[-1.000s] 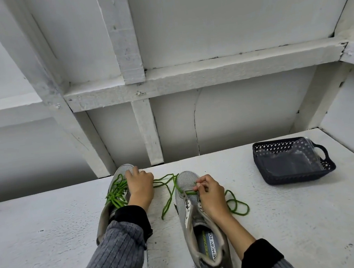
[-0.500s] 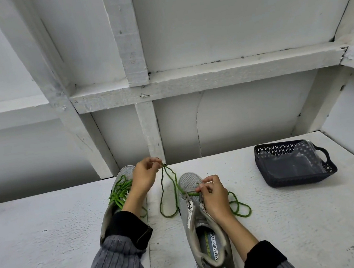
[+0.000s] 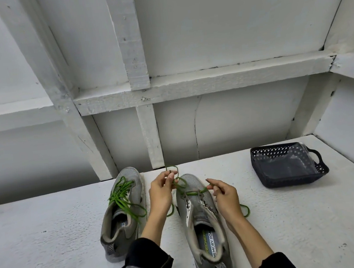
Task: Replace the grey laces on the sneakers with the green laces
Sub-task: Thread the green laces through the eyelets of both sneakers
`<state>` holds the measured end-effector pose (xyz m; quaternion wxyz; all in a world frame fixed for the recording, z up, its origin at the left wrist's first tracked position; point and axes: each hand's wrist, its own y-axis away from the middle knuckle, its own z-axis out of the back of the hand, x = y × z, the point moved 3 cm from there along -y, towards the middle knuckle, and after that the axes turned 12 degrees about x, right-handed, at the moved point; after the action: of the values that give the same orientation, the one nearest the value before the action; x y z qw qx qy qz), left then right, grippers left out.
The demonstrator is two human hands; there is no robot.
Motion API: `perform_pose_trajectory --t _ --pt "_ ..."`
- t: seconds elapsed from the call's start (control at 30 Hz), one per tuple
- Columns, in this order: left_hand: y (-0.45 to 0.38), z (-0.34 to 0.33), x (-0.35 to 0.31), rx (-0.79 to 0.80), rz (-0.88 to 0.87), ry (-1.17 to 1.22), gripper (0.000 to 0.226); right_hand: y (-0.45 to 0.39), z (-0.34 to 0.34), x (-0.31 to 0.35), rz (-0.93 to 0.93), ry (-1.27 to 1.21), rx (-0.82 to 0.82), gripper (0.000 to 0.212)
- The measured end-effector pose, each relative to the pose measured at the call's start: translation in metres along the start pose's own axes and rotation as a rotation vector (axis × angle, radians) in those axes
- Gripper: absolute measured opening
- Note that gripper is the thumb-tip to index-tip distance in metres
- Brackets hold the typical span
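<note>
Two grey sneakers stand side by side on a white table, toes pointing away. The left sneaker (image 3: 123, 213) carries a green lace (image 3: 121, 199) threaded through its eyelets, ends loose. The right sneaker (image 3: 199, 218) has a second green lace (image 3: 194, 192) running across its lowest eyelets. My left hand (image 3: 161, 192) pinches one end of that lace, looped above the toe. My right hand (image 3: 223, 196) pinches the other end just right of the eyelets; the slack trails on the table behind my wrist.
A dark perforated basket (image 3: 284, 166) with a clear plastic bag inside sits at the back right of the table (image 3: 52, 245). White wall panels with wooden battens rise directly behind the shoes. A side wall closes the right edge.
My left hand left the left sneaker, lifted the lace end and moved right to the right sneaker's toe. My right hand slid from the eyelets to the shoe's right side.
</note>
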<state>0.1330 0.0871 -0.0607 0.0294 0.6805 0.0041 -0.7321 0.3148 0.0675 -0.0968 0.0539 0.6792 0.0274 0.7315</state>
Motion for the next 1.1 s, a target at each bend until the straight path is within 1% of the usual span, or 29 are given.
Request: perform_pose_trajectory --t 0.07,0.13,0.2,0.3,0.37,0.43,0.5,0.57,0.63,0.7,0.8,0.93,1.0,1.1 --pt "-0.001 -0.003 0.007 0.012 0.039 -0.037 0.02 0.003 0.004 0.002 0.01 -0.055 -0.026 0.021" --pt "-0.001 -0.008 0.01 0.041 0.085 0.048 0.022 0.006 0.007 0.004 0.016 -0.1 -0.054 0.017" --pt "0.001 -0.012 0.01 0.069 0.114 0.159 0.023 0.006 0.008 0.003 0.02 -0.075 -0.076 0.017" --pt "0.004 -0.016 0.012 0.112 0.114 0.232 0.019 0.006 0.006 0.006 0.033 -0.031 -0.092 0.018" --pt "0.007 -0.016 0.013 0.117 0.112 0.264 0.014 0.006 0.005 0.009 0.029 -0.103 -0.1 0.014" --pt "0.008 -0.015 0.013 0.109 0.108 0.278 0.016 0.007 0.006 0.011 0.007 -0.171 -0.125 0.008" --pt "0.008 -0.014 0.013 0.099 0.094 0.264 0.021 0.008 0.006 0.01 -0.007 -0.186 -0.142 0.019" --pt "0.008 -0.014 0.012 0.083 0.084 0.235 0.022 0.008 0.006 0.008 -0.023 -0.191 -0.135 0.023" --pt "0.008 -0.014 0.012 0.062 0.085 0.233 0.017 0.008 0.005 0.008 -0.031 -0.212 -0.133 0.015" --pt "0.009 -0.015 0.012 0.036 0.116 0.295 0.005 0.007 0.003 0.01 -0.046 -0.264 -0.102 0.004" --pt "0.008 -0.018 0.016 0.03 0.17 0.313 0.006 0.004 0.0 0.009 -0.051 -0.305 -0.029 0.015" --pt "0.009 -0.019 0.022 0.061 0.207 0.318 0.017 0.003 -0.002 0.007 -0.052 -0.319 -0.037 0.011" --pt "0.01 -0.017 0.023 0.076 0.22 0.349 0.02 0.002 -0.005 0.006 -0.05 -0.3 -0.041 0.013" --pt "0.01 -0.017 0.024 0.106 0.231 0.36 0.012 0.001 -0.008 0.006 -0.046 -0.287 -0.043 0.015"
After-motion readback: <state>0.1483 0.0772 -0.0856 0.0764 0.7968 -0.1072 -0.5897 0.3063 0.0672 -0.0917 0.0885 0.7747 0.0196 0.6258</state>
